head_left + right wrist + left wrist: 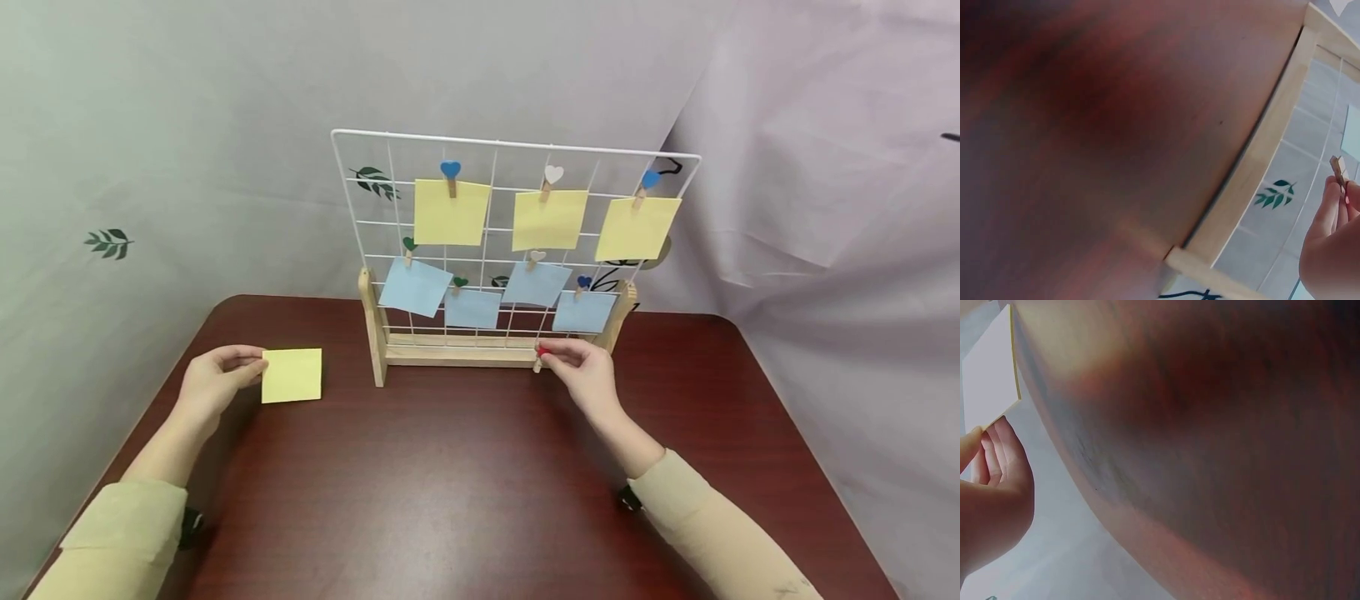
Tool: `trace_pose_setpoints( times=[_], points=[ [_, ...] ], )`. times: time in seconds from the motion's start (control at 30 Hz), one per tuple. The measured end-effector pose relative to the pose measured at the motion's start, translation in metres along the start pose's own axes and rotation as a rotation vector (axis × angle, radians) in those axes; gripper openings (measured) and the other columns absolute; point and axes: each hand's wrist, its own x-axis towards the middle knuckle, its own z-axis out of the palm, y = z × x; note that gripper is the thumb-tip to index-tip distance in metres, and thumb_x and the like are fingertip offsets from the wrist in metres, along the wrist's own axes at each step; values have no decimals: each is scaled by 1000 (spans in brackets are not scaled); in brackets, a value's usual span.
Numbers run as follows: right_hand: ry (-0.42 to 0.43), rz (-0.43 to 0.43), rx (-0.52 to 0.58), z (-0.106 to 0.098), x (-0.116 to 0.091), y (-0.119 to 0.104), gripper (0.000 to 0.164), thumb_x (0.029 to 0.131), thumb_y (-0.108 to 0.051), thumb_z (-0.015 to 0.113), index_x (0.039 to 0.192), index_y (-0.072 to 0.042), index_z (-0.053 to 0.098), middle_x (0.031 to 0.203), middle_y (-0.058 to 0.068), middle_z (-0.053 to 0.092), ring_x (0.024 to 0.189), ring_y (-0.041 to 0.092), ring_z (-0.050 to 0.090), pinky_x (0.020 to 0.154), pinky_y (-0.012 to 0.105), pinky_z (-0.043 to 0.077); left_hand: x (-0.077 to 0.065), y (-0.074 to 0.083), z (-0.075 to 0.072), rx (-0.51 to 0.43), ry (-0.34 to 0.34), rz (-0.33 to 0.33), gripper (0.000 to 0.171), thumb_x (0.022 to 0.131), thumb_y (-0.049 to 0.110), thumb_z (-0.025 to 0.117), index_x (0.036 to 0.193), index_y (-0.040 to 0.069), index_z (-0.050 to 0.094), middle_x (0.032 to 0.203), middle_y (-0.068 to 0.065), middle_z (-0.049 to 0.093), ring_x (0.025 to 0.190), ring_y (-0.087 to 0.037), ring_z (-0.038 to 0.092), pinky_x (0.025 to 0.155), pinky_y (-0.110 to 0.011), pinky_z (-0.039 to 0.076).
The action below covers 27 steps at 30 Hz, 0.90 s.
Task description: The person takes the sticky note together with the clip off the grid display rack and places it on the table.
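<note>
Over the table's left side, my left hand (213, 379) pinches a square yellow sticky note (292, 376) by its left edge. In the left wrist view the thumb (969, 447) and fingers grip the note's (991, 375) lower corner. My right hand (588, 375) holds a small wooden clothespin (537, 365) with a red top between thumb and fingertips, in front of the grid rack's wooden base. The clothespin (1339, 169) points up from the fingertips in the right wrist view. Behind it stands a white wire grid (517, 146) with notes clipped on.
Three yellow notes (452, 212) hang in the grid's upper row from heart-topped clothespins. Several blue notes (415, 286) hang lower down. The rack's wooden base (457, 357) stands near the back of the dark red table (420, 483). A pale curtain (187, 150) hangs behind.
</note>
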Motion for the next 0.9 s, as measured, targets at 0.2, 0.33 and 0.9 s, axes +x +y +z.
trace_pose_setpoints(
  times=[0.2,0.33,0.9],
  points=[
    [37,15,-49,-13,-6,7,22,93,10,75,114,14,75,116,37,73,82,-15,70,80,8,59,1,-4,-5,25,-12,-16,42,105,12,66,133,-18,58,86,14,72,75,9,68,69,-12,60],
    [30,24,-87,-21,-11,10,20,93,7,75,113,12,77,114,36,74,81,-17,69,78,6,57,1,-8,-8,31,-25,-29,42,105,12,65,133,-19,57,86,13,73,75,9,68,69,-12,59],
    [-38,78,-159,-53,-21,22,22,93,5,77,114,12,77,112,34,75,82,-17,69,77,6,56,5,-23,-24,62,-68,-92,34,106,17,65,127,-10,64,82,31,65,74,10,68,69,-10,58]
  ],
)
